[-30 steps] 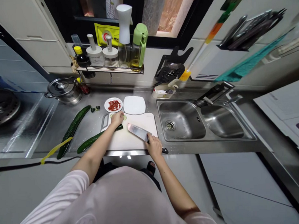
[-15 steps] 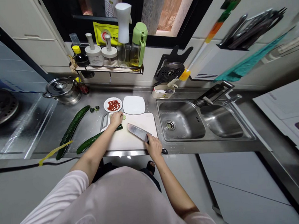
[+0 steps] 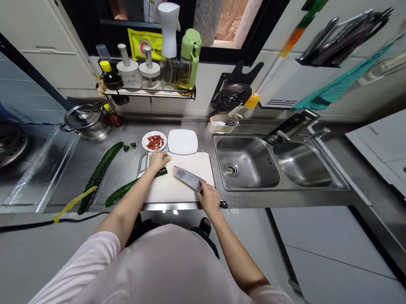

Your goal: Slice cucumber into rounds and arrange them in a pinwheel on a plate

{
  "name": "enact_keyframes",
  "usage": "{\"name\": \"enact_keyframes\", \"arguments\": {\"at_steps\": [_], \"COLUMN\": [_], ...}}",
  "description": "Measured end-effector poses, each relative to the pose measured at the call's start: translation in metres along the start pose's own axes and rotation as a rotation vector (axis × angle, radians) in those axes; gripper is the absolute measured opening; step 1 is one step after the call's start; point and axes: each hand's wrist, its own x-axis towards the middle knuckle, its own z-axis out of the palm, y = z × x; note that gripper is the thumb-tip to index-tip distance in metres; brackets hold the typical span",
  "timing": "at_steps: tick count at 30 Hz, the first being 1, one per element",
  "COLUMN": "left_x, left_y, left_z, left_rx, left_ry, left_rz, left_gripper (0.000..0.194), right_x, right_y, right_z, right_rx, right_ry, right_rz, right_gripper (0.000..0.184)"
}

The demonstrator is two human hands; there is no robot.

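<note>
My right hand (image 3: 210,199) is wrapped round the handle of a kitchen knife (image 3: 188,177), whose broad blade lies low over the white cutting board (image 3: 181,192). Near the board's back edge, the fingers of my left hand (image 3: 157,160) are closed on a pale green cucumber slice (image 3: 168,158). Under my left forearm lies a cut cucumber (image 3: 120,192), its cut end resting on the board; the forearm hides part of it. A whole cucumber (image 3: 102,173) sits farther left on the steel counter, with small cut-off cucumber ends (image 3: 125,148) beside it.
Behind the board stand a plate of chopped red pieces (image 3: 145,145) and a white square plate (image 3: 182,141). A double sink (image 3: 246,163) is to the right. At the back left is a lidded pot (image 3: 86,123). A black handle (image 3: 223,204) sticks out by the counter's front edge.
My left hand has shifted slightly right, and its fingertips now close on the cucumber slice. My right hand and the knife have hardly moved.
</note>
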Motion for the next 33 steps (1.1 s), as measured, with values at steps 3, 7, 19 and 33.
{"name": "enact_keyframes", "arguments": {"at_steps": [3, 7, 19, 33], "left_x": [-0.008, -0.029, -0.088, -0.084], "left_y": [-0.009, -0.021, -0.024, -0.020], "left_z": [-0.006, -0.013, -0.018, -0.008], "left_rx": [-0.083, -0.198, -0.220, -0.212], "left_ry": [0.084, 0.188, 0.167, 0.112], "left_rz": [-0.056, -0.075, 0.104, 0.230], "left_gripper": [0.025, 0.023, 0.023, 0.027], "right_x": [0.001, 0.003, 0.019, 0.034], "right_y": [0.000, -0.004, -0.044, -0.082], "right_z": [-0.002, -0.004, -0.015, -0.030], "right_rx": [0.015, 0.064, 0.279, 0.171], "right_ry": [0.005, 0.010, -0.159, -0.317], "right_rz": [-0.002, 0.005, -0.032, -0.120], "right_gripper": [0.045, 0.045, 0.032, 0.029]}}
